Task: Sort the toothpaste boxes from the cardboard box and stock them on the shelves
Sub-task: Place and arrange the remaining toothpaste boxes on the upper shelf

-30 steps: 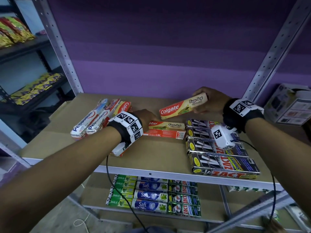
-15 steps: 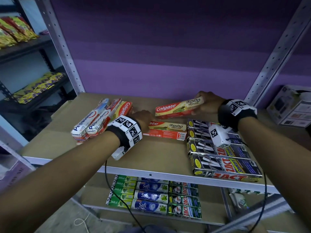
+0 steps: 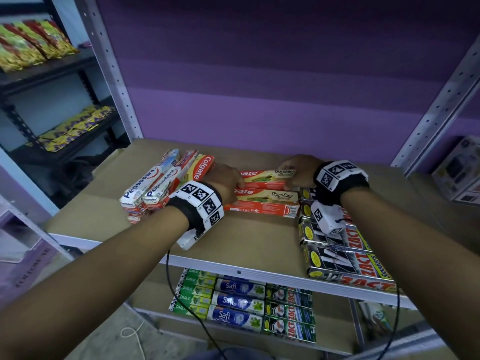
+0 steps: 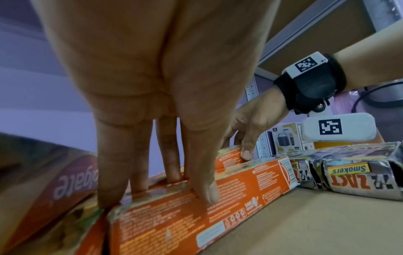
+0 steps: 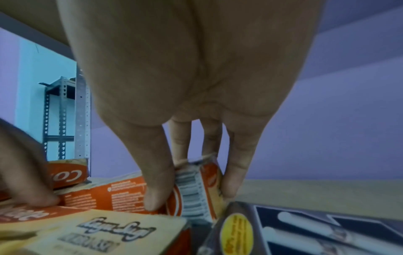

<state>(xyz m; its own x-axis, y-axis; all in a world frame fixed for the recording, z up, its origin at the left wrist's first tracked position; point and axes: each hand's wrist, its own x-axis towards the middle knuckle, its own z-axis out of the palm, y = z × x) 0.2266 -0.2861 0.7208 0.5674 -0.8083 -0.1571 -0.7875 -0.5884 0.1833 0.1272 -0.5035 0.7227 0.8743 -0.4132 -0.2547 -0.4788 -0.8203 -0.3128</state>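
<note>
**Change of state.** One second ago the right hand (image 3: pixel 301 170) held the red-and-cream Colgate herbal toothpaste carton (image 3: pixel 267 174) in the air above the brown board shelf (image 3: pixel 246 237). That carton now lies flat on the shelf, touching the 12 o'clock side of a matching front Colgate carton (image 3: pixel 262 196). We judge this placement all but complete; what remains is release and squaring up.

**Hands.**
- Right hand: thumb and fingers pinch the 3 o'clock end of the rear carton, the thumb on its near side.
- Left hand (image 3: pixel 226 180): nearly straight fingers stand on the 9 o'clock end of the front carton, the thumb on its near face. It pinches lightly to steady the row.

**Count, upper shelf.**
- Herbal Colgate cartons at centre: two tops visible. We cannot tell whether any lie beneath.
- White-and-red Pepsodent cartons (image 3: pixel 145 188) at 9 o'clock: two tops visible, and more edges show below.
- Red Colgate carton (image 3: pixel 204 168), beside them: one legible. A further red carton lies between.
- Black ZACT Smokers cartons (image 3: pixel 345 258) at 3 o'clock: at least three, with the right wrist covering part of the row.

**Count, lower shelf.**
- Green Darlie cartons (image 3: pixel 194 292): five.
- Blue Safi cartons (image 3: pixel 239 300): three.
- Green ZACT cartons (image 3: pixel 288 313): three.

We cannot identify the source cardboard box.
</note>
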